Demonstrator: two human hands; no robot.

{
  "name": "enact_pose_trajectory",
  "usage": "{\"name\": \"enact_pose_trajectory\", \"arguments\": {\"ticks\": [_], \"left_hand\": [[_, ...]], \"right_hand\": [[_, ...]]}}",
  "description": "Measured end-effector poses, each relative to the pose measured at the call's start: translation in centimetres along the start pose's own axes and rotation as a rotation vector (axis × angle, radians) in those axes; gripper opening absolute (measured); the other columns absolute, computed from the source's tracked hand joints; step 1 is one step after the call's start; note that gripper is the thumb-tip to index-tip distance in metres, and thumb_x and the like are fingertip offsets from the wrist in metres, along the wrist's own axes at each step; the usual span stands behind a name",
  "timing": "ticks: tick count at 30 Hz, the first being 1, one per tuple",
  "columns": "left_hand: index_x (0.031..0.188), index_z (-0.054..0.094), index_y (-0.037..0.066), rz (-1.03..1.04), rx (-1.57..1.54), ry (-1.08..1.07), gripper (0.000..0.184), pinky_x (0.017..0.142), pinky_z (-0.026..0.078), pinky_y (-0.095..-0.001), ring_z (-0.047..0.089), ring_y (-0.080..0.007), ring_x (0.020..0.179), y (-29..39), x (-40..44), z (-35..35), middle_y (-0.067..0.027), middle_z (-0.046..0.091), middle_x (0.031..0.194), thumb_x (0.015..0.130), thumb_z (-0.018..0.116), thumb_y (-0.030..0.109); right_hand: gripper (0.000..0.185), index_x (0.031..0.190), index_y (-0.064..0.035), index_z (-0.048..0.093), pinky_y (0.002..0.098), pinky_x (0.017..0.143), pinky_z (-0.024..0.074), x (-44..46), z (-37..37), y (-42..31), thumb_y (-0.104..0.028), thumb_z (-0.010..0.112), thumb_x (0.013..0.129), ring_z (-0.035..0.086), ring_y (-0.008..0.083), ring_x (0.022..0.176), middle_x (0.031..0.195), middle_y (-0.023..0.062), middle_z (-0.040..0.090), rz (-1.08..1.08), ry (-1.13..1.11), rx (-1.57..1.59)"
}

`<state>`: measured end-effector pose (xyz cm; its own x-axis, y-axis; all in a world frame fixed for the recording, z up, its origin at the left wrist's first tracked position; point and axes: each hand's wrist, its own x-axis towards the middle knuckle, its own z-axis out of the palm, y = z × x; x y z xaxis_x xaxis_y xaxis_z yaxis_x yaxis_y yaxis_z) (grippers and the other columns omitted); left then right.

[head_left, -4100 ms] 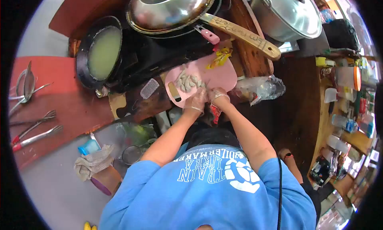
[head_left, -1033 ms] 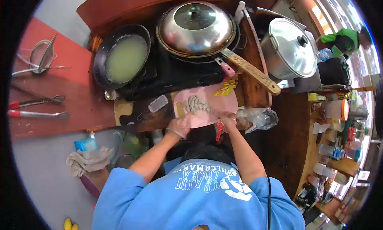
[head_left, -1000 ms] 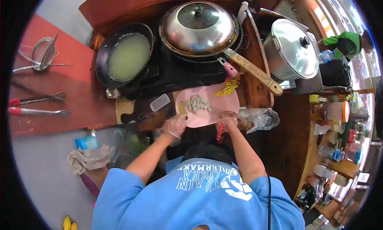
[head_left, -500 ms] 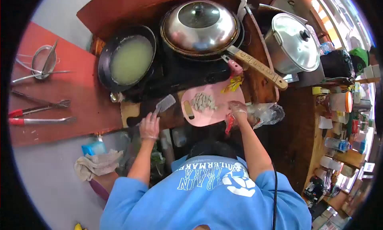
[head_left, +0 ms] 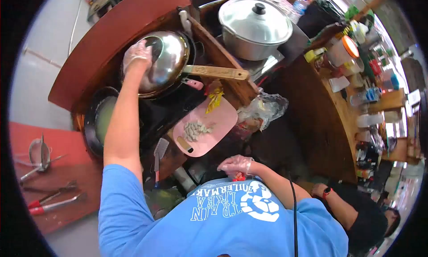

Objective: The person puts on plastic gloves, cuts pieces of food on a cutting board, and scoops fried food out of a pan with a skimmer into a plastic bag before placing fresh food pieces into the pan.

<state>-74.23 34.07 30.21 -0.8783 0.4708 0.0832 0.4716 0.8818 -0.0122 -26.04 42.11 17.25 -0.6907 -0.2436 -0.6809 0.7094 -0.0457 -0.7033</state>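
Note:
My left hand [head_left: 139, 55], in a clear plastic glove, reaches to the domed metal lid [head_left: 171, 56] on the wok. Its fingers close at the lid's top, where the knob is hidden. My gloved right hand [head_left: 236, 165] is held close to my shirt, with a small red packet [head_left: 239, 176] in its fingers. The pink cutting board [head_left: 218, 134] bears a pile of small grey-white pieces [head_left: 195, 131] and a yellow wrapper [head_left: 215, 99]. A slotted turner [head_left: 161, 149] lies at the counter edge, left of the board.
A black pan [head_left: 92, 125] of pale liquid is partly behind my left arm. The wok's wooden handle [head_left: 218, 72] juts right. A lidded pot [head_left: 254, 38] stands beyond a wooden divider. Clear plastic bag [head_left: 271, 108] lies right of the board. Another person's arm [head_left: 341, 203] is at lower right.
My left hand has let go of the turner and gone up to the wok lid. My right hand has drawn back from the board toward my body with the red packet. The view has turned.

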Motion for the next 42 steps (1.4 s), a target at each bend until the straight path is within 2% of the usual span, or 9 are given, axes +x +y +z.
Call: {"name": "enact_pose_trajectory", "arguments": {"ticks": [8, 10, 14, 17, 22, 26, 31, 36, 42], "left_hand": [[0.110, 0.066, 0.010, 0.092, -0.129, 0.301, 0.026, 0.093, 0.049, -0.0442, 0.063, -0.0343, 0.107, -0.9, 1.6, -0.8, -0.0169, 0.067, 0.112, 0.094, 0.055, 0.028], [0.110, 0.067, 0.010, 0.080, -0.126, 0.374, 0.027, 0.091, 0.049, -0.0444, 0.064, -0.0348, 0.105, -0.7, 0.3, -4.5, -0.0166, 0.068, 0.111, 0.094, 0.057, 0.029], [0.114, 0.068, 0.010, -0.044, -0.230, 0.436, 0.032, 0.087, 0.051, -0.0423, 0.066, -0.0334, 0.100, -6.8, -2.9, -11.2, -0.0160, 0.069, 0.112, 0.094, 0.060, 0.034], [0.113, 0.068, 0.009, -0.105, -0.270, 0.382, 0.032, 0.085, 0.051, -0.0400, 0.067, -0.0316, 0.098, -15.4, -4.5, -12.3, -0.0153, 0.070, 0.110, 0.095, 0.060, 0.034], [0.109, 0.067, 0.008, -0.240, -0.307, 0.250, 0.029, 0.082, 0.051, -0.0403, 0.067, -0.0274, 0.092, -27.4, -10.2, -9.0, -0.0140, 0.071, 0.100, 0.096, 0.060, 0.032], [0.107, 0.067, 0.010, -0.458, -0.039, 0.197, 0.029, 0.082, 0.051, -0.0453, 0.067, -0.0354, 0.094, -28.3, -15.5, -6.1, -0.0180, 0.070, 0.102, 0.092, 0.061, 0.034], [0.109, 0.068, 0.012, -0.520, -0.007, 0.208, 0.026, 0.086, 0.051, -0.0453, 0.066, -0.0364, 0.099, -27.5, -18.1, -2.9, -0.0186, 0.069, 0.106, 0.091, 0.063, 0.030], [0.108, 0.068, 0.008, -0.423, 0.017, 0.328, 0.028, 0.090, 0.050, -0.0444, 0.065, -0.0359, 0.102, -27.1, -17.8, -1.0, -0.0191, 0.068, 0.109, 0.092, 0.063, 0.029], [0.122, 0.066, 0.012, -0.440, 0.037, 0.246, 0.039, 0.096, 0.048, -0.0438, 0.063, -0.0353, 0.107, -24.7, -17.5, -2.1, -0.0187, 0.067, 0.114, 0.092, 0.063, 0.037]], "right_hand": [[0.034, 0.110, -0.0060, 0.068, 0.0340, 0.081, 0.0522, -1.9, -1.6, 7.2, -0.024, 0.074, 0.082, 0.065, 0.0186, 0.085, 0.089, 0.0042, 0.068, -0.352, 0.119, -0.151], [0.023, 0.101, -0.0038, 0.065, 0.0317, 0.071, 0.0547, -1.3, -3.6, 7.1, -0.008, 0.072, 0.080, 0.067, 0.0168, 0.081, 0.091, 0.0089, 0.070, -0.295, 0.156, 0.415], [0.012, 0.081, -0.0014, 0.069, 0.0297, 0.060, 0.0501, -0.9, -13.6, 5.1, -0.013, 0.066, 0.082, 0.064, 0.0162, 0.065, 0.077, 0.0083, 0.069, -0.639, 1.030, 0.423], [0.020, 0.087, -0.0051, 0.071, 0.0333, 0.065, 0.0506, 2.4, -19.0, 6.2, -0.023, 0.076, 0.078, 0.065, 0.0173, 0.068, 0.083, 0.0089, 0.072, -0.441, 1.293, 0.071], [0.023, 0.094, -0.0073, 0.073, 0.0397, 0.068, 0.0525, 10.6, -24.4, 8.3, -0.021, 0.076, 0.076, 0.069, 0.0311, 0.075, 0.087, 0.0154, 0.071, -0.322, 1.287, -0.402], [0.027, 0.103, -0.0047, 0.069, 0.0439, 0.079, 0.0531, 6.2, -19.0, -2.1, -0.019, 0.068, 0.080, 0.066, 0.0370, 0.086, 0.093, 0.0199, 0.068, -0.184, 1.338, -0.890], [0.021, 0.091, -0.0027, 0.070, 0.0490, 0.088, 0.0508, 12.5, -23.8, 7.6, -0.020, 0.065, 0.080, 0.065, 0.0408, 0.101, 0.099, 0.0246, 0.068, -0.314, 1.145, -0.745], [0.023, 0.093, -0.0017, 0.070, 0.0474, 0.085, 0.0520, 10.6, -21.9, 4.3, -0.020, 0.062, 0.082, 0.065, 0.0407, 0.097, 0.097, 0.0245, 0.068, -0.066, 0.655, -0.847], [0.025, 0.097, -0.0004, 0.069, 0.0453, 0.081, 0.0535, 7.9, -21.6, 2.7, -0.020, 0.059, 0.085, 0.066, 0.0407, 0.092, 0.095, 0.0245, 0.068, 0.082, 0.708, -0.855]]}}
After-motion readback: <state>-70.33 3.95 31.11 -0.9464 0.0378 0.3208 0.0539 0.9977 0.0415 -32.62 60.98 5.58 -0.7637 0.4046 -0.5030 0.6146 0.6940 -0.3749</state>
